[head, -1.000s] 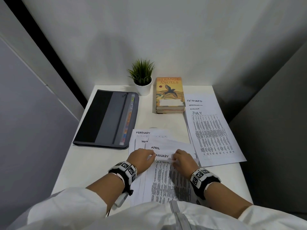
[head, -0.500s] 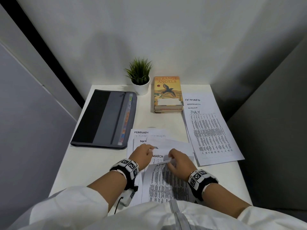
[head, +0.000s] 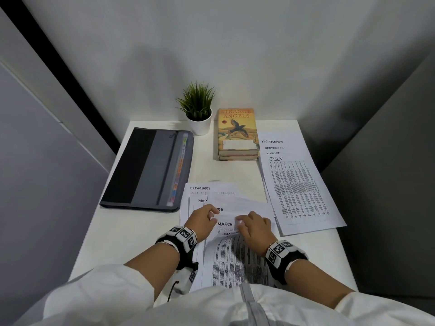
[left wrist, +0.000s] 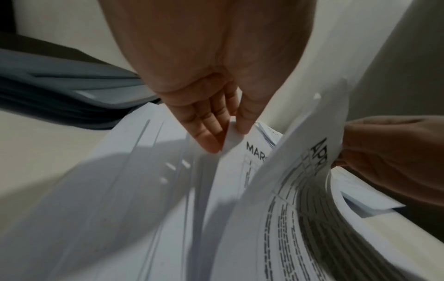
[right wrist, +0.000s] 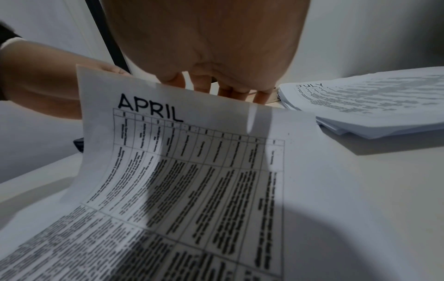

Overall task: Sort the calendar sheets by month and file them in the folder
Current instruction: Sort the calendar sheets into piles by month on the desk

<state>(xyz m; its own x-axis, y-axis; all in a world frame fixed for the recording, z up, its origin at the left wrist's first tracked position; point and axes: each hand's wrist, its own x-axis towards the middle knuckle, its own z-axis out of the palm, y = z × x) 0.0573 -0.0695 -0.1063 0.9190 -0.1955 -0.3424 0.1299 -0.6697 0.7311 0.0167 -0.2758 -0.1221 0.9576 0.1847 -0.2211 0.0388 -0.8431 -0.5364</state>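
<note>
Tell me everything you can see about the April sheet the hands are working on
The April sheet is white paper with APRIL in bold black capitals above a ruled grid of small, unreadable print. It is not flat: its top edge is lifted and curled up off the pile of calendar sheets near the front of the white table. The right hand holds that raised edge with its fingers behind the paper. The left hand pinches a March sheet lying just beneath.

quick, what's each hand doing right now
Left hand: pinching the corner of a sheet above the MARCH sheet.
Right hand: holding up the APRIL sheet.
</note>
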